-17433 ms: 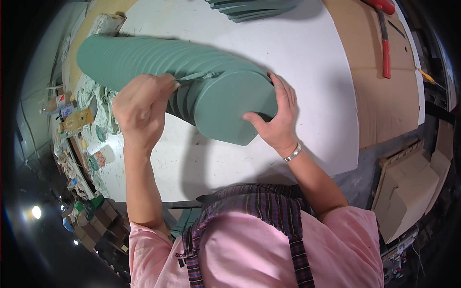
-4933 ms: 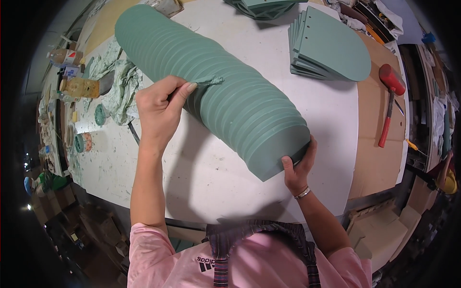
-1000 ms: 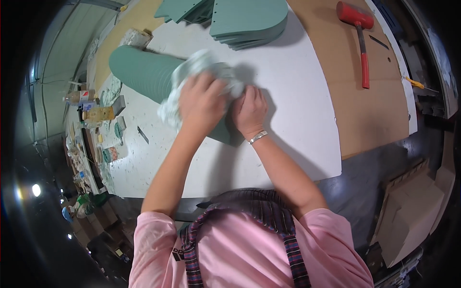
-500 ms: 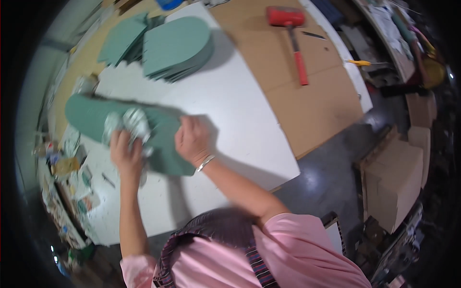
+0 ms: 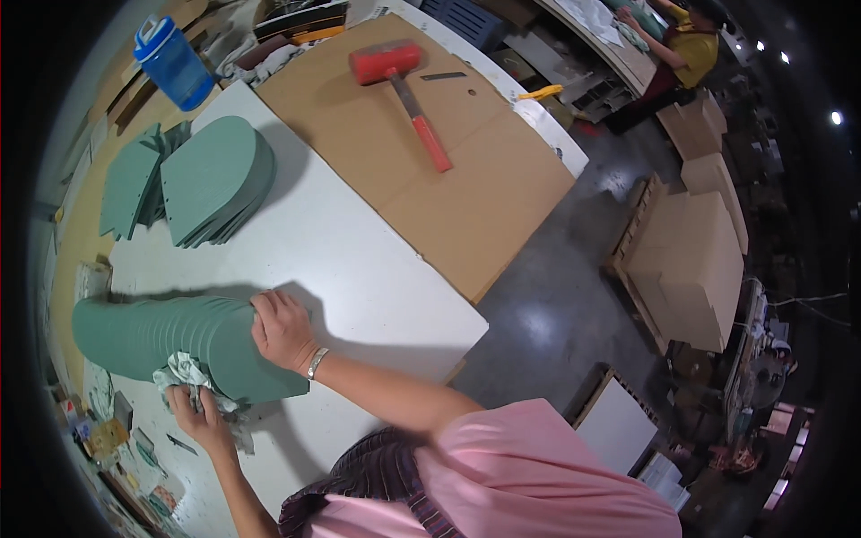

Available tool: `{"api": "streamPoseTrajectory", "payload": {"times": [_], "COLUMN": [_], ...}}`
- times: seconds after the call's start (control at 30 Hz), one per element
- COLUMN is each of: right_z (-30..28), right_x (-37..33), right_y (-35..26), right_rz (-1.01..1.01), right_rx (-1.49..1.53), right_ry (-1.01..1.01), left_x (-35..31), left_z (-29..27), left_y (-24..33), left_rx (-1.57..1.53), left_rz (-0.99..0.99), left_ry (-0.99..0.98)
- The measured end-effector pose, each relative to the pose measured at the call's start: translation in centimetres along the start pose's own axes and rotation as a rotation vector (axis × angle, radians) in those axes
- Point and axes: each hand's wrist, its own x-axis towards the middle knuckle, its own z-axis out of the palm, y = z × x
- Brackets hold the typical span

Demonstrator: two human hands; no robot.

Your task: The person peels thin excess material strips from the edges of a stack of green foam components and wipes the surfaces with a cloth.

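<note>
A row of green arched sheets [image 5: 148, 325] lies fanned out, overlapping one another, on the white board. My left hand [image 5: 203, 421] grips a crumpled white cloth [image 5: 185, 369] against the near edge of these sheets. At the row's right end my right hand [image 5: 285, 332] is closed over the far edge of the last sheet; its fingertips are partly hidden. Farther back stands a neat stack of the same green arched sheets [image 5: 218, 175]. Beside it, to the left, more green sheets [image 5: 132, 179] lie fanned.
On brown cardboard [image 5: 359, 161] rest a red mallet [image 5: 413, 108] and a dark slim blade [image 5: 444, 76]. A blue bottle [image 5: 175, 67] stands at the back left. Large cartons [image 5: 682, 269] sit on the floor to the right. Another person [image 5: 686, 54] works at a far table.
The head view has swung, so the table now appears farther left and lower. My left hand has brought the cloth from the top of the fanned sheets to their near edge.
</note>
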Motion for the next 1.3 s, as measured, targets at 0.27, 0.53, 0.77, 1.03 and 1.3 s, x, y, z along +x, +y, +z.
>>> {"api": "streamPoseTrajectory", "payload": {"times": [0.27,0.53,0.77,1.03,1.3], "right_z": [0.9,-1.6,2.3,2.1,2.1], "right_x": [-0.5,1.4,1.9,2.4,2.4], "right_y": [-0.6,-0.3,-4.0,-3.0,-2.2], "right_rz": [0.031,0.044,-0.147,-0.087,-0.147], "right_rx": [0.023,-0.041,-0.103,-0.085,-0.115], "right_ry": [0.013,-0.105,-0.023,-0.040,0.000], "left_x": [4.3,-0.8,9.9,2.7,4.9], "left_z": [0.9,-3.5,-0.5,-3.5,1.3], "left_y": [0.4,1.0,5.0,-1.3,0.2], "left_rx": [0.210,-0.100,0.281,0.099,0.130], "left_rz": [-0.081,-0.208,0.155,0.086,-0.051], "left_ry": [-0.106,-0.044,-0.283,-0.045,0.093]}}
